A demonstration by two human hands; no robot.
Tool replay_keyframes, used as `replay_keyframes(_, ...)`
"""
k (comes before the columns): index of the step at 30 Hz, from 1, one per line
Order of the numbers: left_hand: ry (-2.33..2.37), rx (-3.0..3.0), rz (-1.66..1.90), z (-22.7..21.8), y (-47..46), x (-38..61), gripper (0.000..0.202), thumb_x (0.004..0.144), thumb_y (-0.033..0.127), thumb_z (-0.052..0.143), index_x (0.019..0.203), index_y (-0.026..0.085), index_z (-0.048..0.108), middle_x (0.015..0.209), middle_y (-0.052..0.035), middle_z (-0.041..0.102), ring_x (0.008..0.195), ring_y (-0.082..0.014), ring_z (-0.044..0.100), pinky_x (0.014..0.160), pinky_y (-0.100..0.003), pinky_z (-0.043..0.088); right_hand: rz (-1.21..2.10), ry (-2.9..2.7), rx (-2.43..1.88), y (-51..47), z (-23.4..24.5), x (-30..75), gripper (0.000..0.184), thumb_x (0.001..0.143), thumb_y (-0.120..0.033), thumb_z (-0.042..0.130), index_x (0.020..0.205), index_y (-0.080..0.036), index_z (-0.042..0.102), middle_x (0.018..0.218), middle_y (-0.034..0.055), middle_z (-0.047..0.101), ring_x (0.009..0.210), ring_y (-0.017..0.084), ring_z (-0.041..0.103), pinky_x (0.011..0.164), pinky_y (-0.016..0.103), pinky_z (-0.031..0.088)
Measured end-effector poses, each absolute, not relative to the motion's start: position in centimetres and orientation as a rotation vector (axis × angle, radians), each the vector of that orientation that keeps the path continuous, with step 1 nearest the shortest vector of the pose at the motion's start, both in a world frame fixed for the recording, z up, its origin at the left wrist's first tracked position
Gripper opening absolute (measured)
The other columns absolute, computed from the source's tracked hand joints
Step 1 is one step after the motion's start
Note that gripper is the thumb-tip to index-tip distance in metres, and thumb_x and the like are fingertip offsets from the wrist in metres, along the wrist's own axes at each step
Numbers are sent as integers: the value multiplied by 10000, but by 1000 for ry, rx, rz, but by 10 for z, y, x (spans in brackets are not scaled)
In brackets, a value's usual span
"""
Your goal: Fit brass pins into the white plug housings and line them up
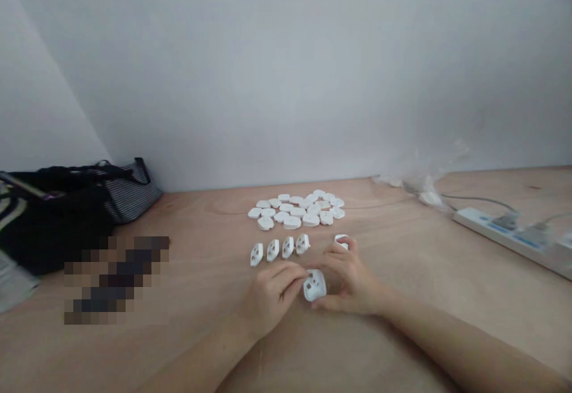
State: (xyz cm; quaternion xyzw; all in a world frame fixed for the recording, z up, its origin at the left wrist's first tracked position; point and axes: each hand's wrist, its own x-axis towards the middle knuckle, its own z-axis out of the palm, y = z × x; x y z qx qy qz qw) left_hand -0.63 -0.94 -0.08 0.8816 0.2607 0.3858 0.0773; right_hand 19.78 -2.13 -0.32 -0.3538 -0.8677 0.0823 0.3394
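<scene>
Between my two hands, a white plastic plug-shaped piece is held upright, with small square openings on its face. My left hand pinches its left side with the fingertips. My right hand grips it from the right, thumb below and fingers above. Another white piece sits just under my right fingers, partly hidden by them. A short row of several matching pieces lies just beyond my left hand. Farther on lies a loose cluster of several white pieces.
All of this is on a plywood tabletop against a grey wall. A black bag and a striped bag stand at the left, beside a pixelated patch. A white power strip with cables lies at the right, behind it transparent plastic wrap.
</scene>
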Motion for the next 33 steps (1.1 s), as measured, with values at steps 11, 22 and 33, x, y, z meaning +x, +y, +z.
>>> replay_keyframes(11, 768, 2688, 1112, 0, -9, -8, 182, 849, 220, 572, 990, 223, 687, 965, -73, 656, 894, -200, 601, 804, -337, 494, 198, -2190, -926, -18, -12, 198, 550, 607, -444, 752, 1067, -238, 529, 961, 26, 657, 899, 219, 567, 904, 410, 234)
replay_keyframes(22, 885, 2698, 968, 0, -10, -14, 578, 646, 471, 743, 1123, 195, 568, 1076, -86, 610, 1009, -259, 539, 914, -397, 419, 283, -2144, -906, -17, -14, 203, 767, 534, -480, 806, 1172, -242, 452, 1001, 35, 668, 931, 238, 590, 938, 411, 217)
replay_keyframes(33, 900, 2729, 897, 2, -10, -9, 455, 669, 343, 728, 1089, 216, 609, 994, -53, 682, 964, -266, 556, 907, -432, 380, 270, -2148, -966, -18, -20, 197, 842, 483, -566, 787, 1177, -229, 449, 1069, 75, 653, 946, 263, 598, 958, 440, 247)
